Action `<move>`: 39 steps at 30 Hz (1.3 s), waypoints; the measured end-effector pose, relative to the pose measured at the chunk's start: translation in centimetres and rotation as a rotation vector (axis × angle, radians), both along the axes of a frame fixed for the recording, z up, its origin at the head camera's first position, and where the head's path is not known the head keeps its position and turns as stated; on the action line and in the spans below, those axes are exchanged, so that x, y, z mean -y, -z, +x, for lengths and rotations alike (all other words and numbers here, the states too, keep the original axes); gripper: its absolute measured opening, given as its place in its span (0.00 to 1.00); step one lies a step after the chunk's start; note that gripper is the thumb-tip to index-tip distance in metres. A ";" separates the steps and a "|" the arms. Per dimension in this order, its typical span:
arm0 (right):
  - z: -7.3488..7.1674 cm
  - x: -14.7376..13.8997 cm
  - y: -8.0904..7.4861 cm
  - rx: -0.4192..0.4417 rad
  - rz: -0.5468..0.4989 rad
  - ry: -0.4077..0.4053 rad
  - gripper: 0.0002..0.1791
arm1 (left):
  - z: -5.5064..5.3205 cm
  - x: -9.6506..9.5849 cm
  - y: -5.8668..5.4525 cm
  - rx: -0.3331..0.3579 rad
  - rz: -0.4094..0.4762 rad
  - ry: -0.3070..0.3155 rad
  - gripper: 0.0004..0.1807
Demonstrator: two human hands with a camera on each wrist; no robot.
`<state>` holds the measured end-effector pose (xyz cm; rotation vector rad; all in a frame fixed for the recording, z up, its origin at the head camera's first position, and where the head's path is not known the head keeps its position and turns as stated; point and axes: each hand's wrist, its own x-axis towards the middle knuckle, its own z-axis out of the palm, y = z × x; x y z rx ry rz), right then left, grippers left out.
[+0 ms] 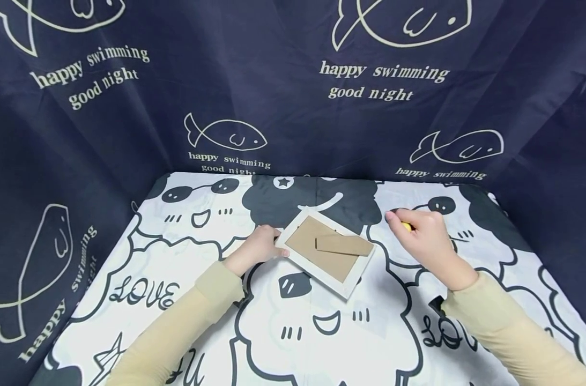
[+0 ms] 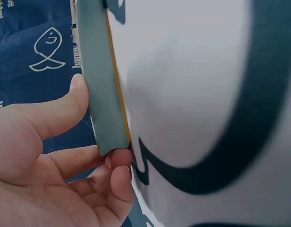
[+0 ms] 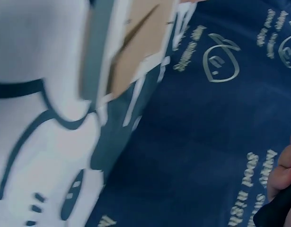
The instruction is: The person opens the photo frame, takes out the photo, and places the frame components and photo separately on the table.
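A white-rimmed picture frame (image 1: pixel 353 276) lies back side up, its brown backing (image 1: pixel 299 238) and folded stand leg (image 1: pixel 348 245) showing. My left hand (image 1: pixel 259 246) grips its left corner, thumb on the near side. In the left wrist view the thumb and fingertips meet the end of the frame's edge (image 2: pixel 105 94). To the right, apart from the frame, my right hand (image 1: pixel 425 230) is curled round a tool with a yellow part (image 1: pixel 407 226). A dark rounded end of that tool (image 3: pixel 275 210) shows in the right wrist view; its kind I cannot tell.
Under the frame spreads a white cloth (image 1: pixel 321 354) printed with black cartoon sheep. A dark blue curtain (image 1: pixel 293 64) with fish drawings and lettering stands behind and along both sides. Beside the right sleeve's cuff, a small black shape (image 1: pixel 436 304) shows on the cloth.
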<state>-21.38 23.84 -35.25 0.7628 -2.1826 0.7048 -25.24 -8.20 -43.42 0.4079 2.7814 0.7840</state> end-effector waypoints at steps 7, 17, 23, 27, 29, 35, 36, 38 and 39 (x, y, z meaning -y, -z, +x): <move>-1.0 -1.1 2.4 0.103 0.130 0.160 0.17 | 0.9 0.6 0.8 -0.001 0.097 -0.042 0.14; -1.9 -1.9 6.2 0.301 0.244 0.267 0.17 | 1.6 1.3 0.5 -0.045 0.107 -0.062 0.10; -2.2 -1.6 7.9 0.489 0.268 0.261 0.13 | 1.7 1.3 0.5 -0.062 0.112 -0.065 0.11; -2.5 -1.5 8.8 0.539 0.298 0.267 0.09 | 1.5 1.4 0.6 -0.049 0.115 -0.078 0.16; -2.7 -1.6 9.1 0.559 0.303 0.274 0.09 | 1.4 1.4 0.7 -0.042 0.117 -0.083 0.17; -3.1 -1.7 9.5 0.599 0.294 0.271 0.09 | 1.1 1.5 0.9 -0.043 0.136 -0.109 0.16; -3.1 -1.7 9.5 0.605 0.291 0.271 0.09 | 1.1 1.5 0.8 -0.047 0.139 -0.108 0.15; -3.2 -1.7 9.5 0.623 0.287 0.270 0.10 | 1.0 1.4 0.8 -0.056 0.137 -0.104 0.14; -3.2 -1.7 9.4 0.642 0.286 0.273 0.10 | 0.9 1.4 0.8 -0.058 0.137 -0.102 0.13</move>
